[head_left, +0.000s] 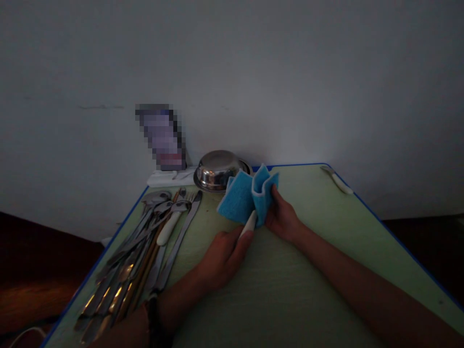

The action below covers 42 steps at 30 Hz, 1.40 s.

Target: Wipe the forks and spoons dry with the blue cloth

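My left hand (228,253) is closed around the white handle (249,224) of a piece of cutlery whose far end is hidden in a blue cloth (237,198), so its kind cannot be told. Folded over that end, the cloth is gripped by my right hand (282,215), fingers behind it and thumb at its right side. Both hands are held above the middle of the green table (290,295).
Spoons, forks, knives (181,241) and chopsticks (148,263) lie in a pile at the left. An upturned metal bowl (219,169) sits at the back, beside a propped-up phone (161,137). Another white-handled utensil (340,183) lies by the right edge. A wall (290,87) stands behind.
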Motion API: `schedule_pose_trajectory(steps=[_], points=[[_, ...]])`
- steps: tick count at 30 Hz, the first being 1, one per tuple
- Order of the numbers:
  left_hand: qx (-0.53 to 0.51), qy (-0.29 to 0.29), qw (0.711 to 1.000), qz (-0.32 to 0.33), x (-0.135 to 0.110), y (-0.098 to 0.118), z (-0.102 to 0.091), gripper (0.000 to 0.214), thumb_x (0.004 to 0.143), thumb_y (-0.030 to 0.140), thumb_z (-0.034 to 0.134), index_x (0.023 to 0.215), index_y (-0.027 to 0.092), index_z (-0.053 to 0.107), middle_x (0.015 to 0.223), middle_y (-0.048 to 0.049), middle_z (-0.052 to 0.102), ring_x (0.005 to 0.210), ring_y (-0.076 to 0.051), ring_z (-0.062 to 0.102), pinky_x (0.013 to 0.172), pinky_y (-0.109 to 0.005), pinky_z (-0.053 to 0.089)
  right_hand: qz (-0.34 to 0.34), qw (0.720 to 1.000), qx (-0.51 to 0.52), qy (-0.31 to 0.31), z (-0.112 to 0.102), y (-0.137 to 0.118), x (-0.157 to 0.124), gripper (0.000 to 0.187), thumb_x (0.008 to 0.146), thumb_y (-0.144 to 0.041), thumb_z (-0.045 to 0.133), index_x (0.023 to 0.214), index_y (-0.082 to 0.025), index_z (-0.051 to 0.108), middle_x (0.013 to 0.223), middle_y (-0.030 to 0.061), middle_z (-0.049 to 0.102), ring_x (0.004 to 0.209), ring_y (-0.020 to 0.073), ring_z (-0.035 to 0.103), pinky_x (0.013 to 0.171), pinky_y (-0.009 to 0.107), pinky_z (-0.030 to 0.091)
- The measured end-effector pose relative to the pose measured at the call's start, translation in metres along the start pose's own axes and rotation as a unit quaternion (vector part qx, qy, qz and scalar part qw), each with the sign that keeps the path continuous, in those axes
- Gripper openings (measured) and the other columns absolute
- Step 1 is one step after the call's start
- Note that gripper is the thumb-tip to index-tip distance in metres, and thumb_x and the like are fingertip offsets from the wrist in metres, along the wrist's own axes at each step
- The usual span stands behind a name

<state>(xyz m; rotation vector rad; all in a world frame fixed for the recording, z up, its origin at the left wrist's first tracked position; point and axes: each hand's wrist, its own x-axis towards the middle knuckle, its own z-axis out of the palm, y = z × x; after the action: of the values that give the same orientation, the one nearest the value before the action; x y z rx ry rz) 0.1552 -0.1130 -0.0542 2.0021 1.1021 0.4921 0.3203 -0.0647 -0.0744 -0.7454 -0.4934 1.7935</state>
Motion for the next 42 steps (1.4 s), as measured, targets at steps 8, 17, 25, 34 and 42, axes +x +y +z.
schedule_pose_trajectory(steps=[8, 17, 25, 34, 42], points=[[-0.089, 0.051, 0.994, -0.046, -0.004, 0.009, 0.001, 0.039, 0.092, 0.041, 0.023, 0.066, 0.018, 0.041, 0.055, 0.0042, 0.041, 0.051, -0.010, 0.041, 0.049, -0.023, 0.032, 0.030, 0.997, 0.018, -0.064, -0.002, -0.003, -0.001, 0.036, 0.080, -0.053, 0.046, 0.091, -0.023, 0.063, 0.080, 0.0025, 0.070, 0.081, 0.0185, 0.064, 0.074, 0.036, 0.050], [-0.066, -0.043, 0.995, -0.068, -0.003, 0.024, -0.006, 0.042, 0.093, 0.044, 0.020, 0.074, 0.018, 0.047, 0.061, 0.0014, 0.053, 0.057, -0.012, 0.052, 0.058, -0.023, 0.041, -0.069, 0.989, -0.114, -0.056, 0.000, -0.003, -0.005, 0.020, 0.069, -0.033, 0.068, 0.084, -0.020, 0.066, 0.074, -0.0014, 0.068, 0.068, 0.0124, 0.061, 0.069, 0.026, 0.047], [0.125, -0.126, 0.982, -0.062, -0.008, 0.069, -0.092, 0.041, 0.090, 0.044, 0.031, 0.074, 0.019, 0.059, 0.069, -0.0006, 0.065, 0.062, -0.013, 0.060, 0.058, -0.023, 0.042, -0.097, 0.987, -0.126, -0.010, 0.010, -0.033, -0.010, 0.019, 0.066, -0.034, 0.070, 0.076, -0.018, 0.066, 0.070, -0.0021, 0.066, 0.061, 0.0102, 0.057, 0.064, 0.024, 0.045], [0.240, 0.030, 0.970, -0.029, 0.015, 0.093, -0.098, 0.038, 0.084, 0.053, 0.040, 0.088, 0.022, 0.059, 0.078, -0.0030, 0.066, 0.067, -0.019, 0.060, 0.059, -0.028, 0.041, -0.230, 0.970, -0.052, 0.057, 0.068, -0.060, -0.002, 0.014, 0.068, -0.031, 0.066, 0.075, -0.019, 0.061, 0.065, -0.0043, 0.063, 0.059, 0.0094, 0.055, 0.062, 0.022, 0.045], [0.110, -0.055, 0.992, -0.034, 0.012, 0.077, -0.110, 0.030, 0.089, 0.044, 0.035, 0.081, 0.019, 0.050, 0.066, 0.0023, 0.062, 0.053, -0.011, 0.060, 0.052, -0.021, 0.043, -0.219, 0.975, -0.021, 0.025, 0.084, -0.067, 0.011, 0.024, 0.070, -0.036, 0.065, 0.087, -0.020, 0.062, 0.077, -0.0014, 0.068, 0.069, 0.0131, 0.062, 0.060, 0.025, 0.049]])
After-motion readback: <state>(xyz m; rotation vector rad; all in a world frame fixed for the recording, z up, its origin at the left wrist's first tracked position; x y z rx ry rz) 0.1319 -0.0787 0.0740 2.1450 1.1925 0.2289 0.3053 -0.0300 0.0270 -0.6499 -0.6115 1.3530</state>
